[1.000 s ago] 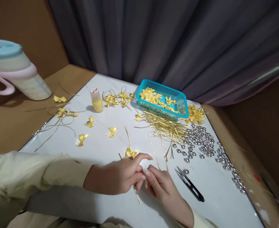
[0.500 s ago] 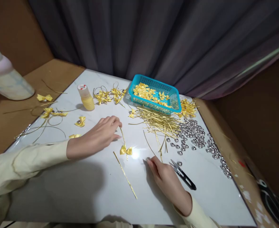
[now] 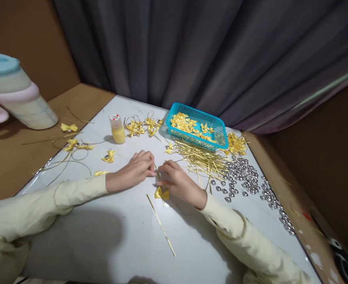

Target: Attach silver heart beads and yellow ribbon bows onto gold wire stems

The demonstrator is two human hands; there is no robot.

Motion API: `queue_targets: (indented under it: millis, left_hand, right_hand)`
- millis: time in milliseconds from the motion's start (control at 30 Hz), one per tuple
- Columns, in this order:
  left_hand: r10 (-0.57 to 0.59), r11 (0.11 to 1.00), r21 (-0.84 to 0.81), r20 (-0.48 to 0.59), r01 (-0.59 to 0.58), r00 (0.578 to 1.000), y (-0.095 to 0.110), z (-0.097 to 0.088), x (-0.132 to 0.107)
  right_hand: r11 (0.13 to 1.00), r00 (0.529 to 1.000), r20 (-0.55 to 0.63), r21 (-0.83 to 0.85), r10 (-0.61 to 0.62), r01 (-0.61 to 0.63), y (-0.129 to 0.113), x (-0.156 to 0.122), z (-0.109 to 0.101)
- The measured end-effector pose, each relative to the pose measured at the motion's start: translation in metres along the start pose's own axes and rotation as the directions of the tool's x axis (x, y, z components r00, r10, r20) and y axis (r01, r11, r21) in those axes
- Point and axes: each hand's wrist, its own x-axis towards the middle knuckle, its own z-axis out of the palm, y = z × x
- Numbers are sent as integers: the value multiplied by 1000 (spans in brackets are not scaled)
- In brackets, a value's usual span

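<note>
My left hand (image 3: pixel 134 170) is closed, its fingertips pinching the upper end of a short gold cord (image 3: pixel 156 166). The cord runs down to a yellow ribbon bow (image 3: pixel 161 193) hanging or lying just above the white board. My right hand (image 3: pixel 178 182) is beside that cord, thumb and fingers apart around it; whether they touch it is hard to see. A loose length of gold cord (image 3: pixel 161 225) lies on the board below the bow. The small snips are hidden by my right sleeve.
A blue basket (image 3: pixel 197 142) of yellow bows stands at the back, a pile of gold cords (image 3: pixel 202 157) before it. Silver beads (image 3: pixel 242 171) spread rightward. A glue bottle (image 3: pixel 117 130), finished-looking bows (image 3: pixel 134 128) and a tumbler (image 3: pixel 29 106) are leftward; black scissors (image 3: pixel 341 252) lie far right.
My right hand has moved left and up from near the snips to the cord beside my left hand. My left hand still holds the cord. The view has shifted slightly.
</note>
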Motion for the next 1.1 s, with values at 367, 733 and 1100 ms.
queue_targets:
  millis: [367, 733, 1100]
  left_hand:
    - [-1, 983, -181, -205, -37, 979, 13, -58, 9]
    - [27, 617, -775, -152, -136, 988, 68, -107, 11]
    - [60, 351, -923, -145, -157, 988, 99, -124, 24]
  right_hand:
    - [974, 998, 33, 219, 52, -59, -17, 32, -22]
    - [693, 957, -217, 660, -194, 290, -71, 34, -97]
    - [694, 834, -513, 527, -202, 492, -105, 28, -133]
